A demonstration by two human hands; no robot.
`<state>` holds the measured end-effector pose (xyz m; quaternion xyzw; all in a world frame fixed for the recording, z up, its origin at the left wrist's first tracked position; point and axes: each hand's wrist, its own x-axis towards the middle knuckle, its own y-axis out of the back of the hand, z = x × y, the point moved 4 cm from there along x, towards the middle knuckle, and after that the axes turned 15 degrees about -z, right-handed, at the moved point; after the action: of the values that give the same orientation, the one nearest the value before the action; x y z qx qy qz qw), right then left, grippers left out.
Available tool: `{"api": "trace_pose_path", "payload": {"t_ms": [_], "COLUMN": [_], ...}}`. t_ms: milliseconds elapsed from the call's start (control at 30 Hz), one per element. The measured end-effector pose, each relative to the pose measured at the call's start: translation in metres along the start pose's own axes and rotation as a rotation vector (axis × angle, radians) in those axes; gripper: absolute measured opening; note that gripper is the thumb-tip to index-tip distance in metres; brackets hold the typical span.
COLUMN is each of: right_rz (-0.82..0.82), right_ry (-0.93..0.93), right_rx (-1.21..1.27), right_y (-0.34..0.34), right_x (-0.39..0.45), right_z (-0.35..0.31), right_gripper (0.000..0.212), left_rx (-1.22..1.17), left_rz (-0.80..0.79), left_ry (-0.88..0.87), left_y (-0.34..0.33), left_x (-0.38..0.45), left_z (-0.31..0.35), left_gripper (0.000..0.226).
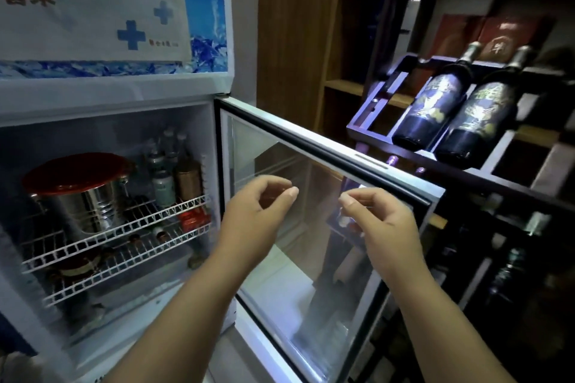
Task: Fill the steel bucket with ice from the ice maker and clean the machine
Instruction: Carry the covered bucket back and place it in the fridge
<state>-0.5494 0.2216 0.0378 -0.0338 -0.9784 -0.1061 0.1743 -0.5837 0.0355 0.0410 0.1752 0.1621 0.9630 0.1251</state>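
While our left hand (258, 205) and right hand (376, 221) hover loosely curled and empty at centre frame before the open glass door (326, 227), the steel bucket (79, 196) sits red-lidded on the fridge shelf (124, 227) at left, untouched; we judge filling and cleaning remain.

Fridge interior (102, 140) bright, lit from inside with cool white light; wine rack (466, 121) on the right dim, dark corners. Glass door (311, 227) shows hazy reflections and faint glare. Whole frame soft, wide-angle bending toward the edges, forearms blurred at bottom.
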Motion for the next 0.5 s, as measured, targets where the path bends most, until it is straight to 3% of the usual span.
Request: {"api": "trace_pose_path", "payload": {"t_ms": [233, 367, 500], "right_rz": [0.073, 0.166, 0.180], "right_ry": [0.105, 0.136, 0.108], "right_rx": [-0.081, -0.218, -0.394], "right_y": [0.074, 0.105, 0.124], "right_x": [-0.017, -0.020, -0.015], "right_z": [-0.014, -0.007, 0.007], "right_gripper": [0.011, 0.013, 0.023], "left_rx": [0.063, 0.157, 0.257], "left_rz": [-0.104, -0.145, -0.222], "left_ry": [-0.129, -0.212, -0.190], "left_y": [-0.080, -0.120, -0.150], "left_x": [0.027, 0.038, 0.042], "left_z": [0.038, 0.045, 0.053], "left_gripper": [0.011, 0.026, 0.040]}}
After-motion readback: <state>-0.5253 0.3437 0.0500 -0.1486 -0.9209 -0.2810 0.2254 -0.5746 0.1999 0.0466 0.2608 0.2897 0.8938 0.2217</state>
